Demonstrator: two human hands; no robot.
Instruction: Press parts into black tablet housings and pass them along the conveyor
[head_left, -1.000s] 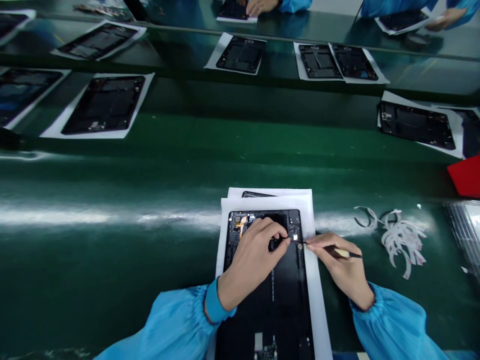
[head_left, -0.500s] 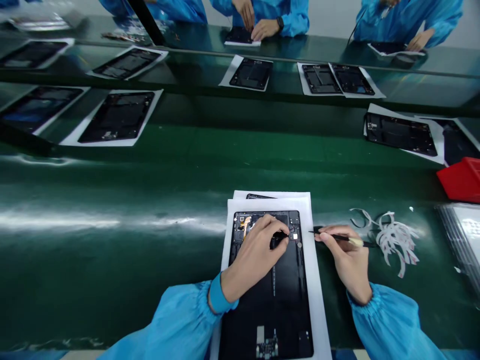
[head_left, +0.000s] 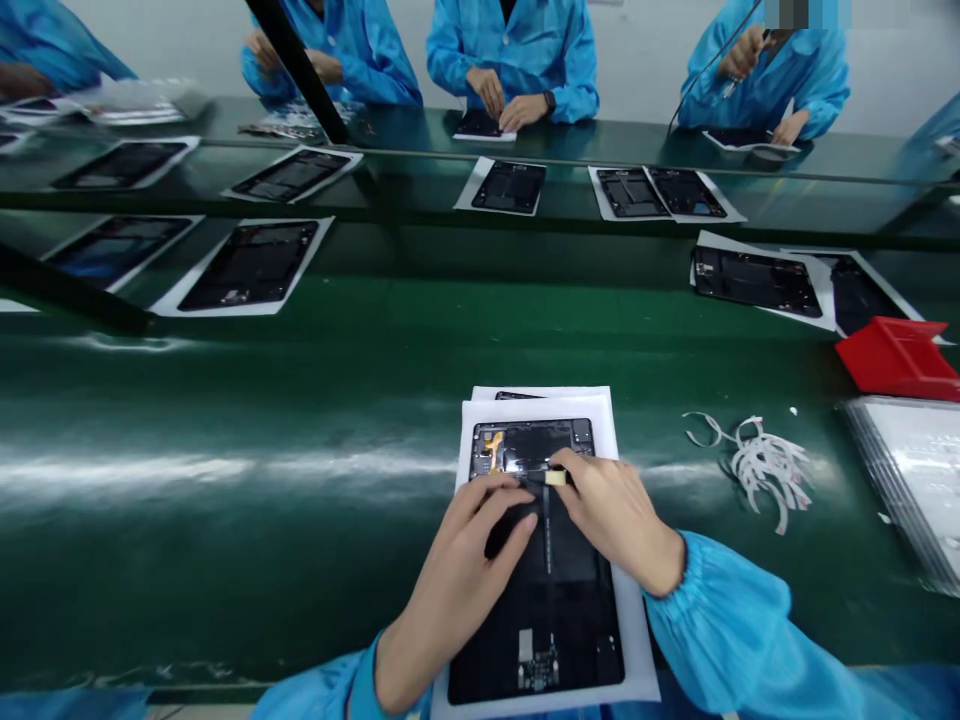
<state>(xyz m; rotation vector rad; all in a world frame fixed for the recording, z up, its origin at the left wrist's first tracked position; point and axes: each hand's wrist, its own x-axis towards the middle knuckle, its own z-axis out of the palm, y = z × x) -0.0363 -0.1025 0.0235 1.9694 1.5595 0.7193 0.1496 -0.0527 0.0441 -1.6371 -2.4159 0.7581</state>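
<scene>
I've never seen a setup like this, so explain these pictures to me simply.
There's no machine: these are a person's bare hands, seen by a camera worn on that person's head, looking forward and down. The right hand holds a slim tool with a pale section over an opened, tablet-like black device. The left hand is over it too; whether it grips anything is unclear. The device lies on a white sheet on a green surface, with curled white strips and a red bin to the right. Other people sit opposite.

The opened black tablet (head_left: 581, 600) lies on white sheeting (head_left: 638, 655).
</scene>
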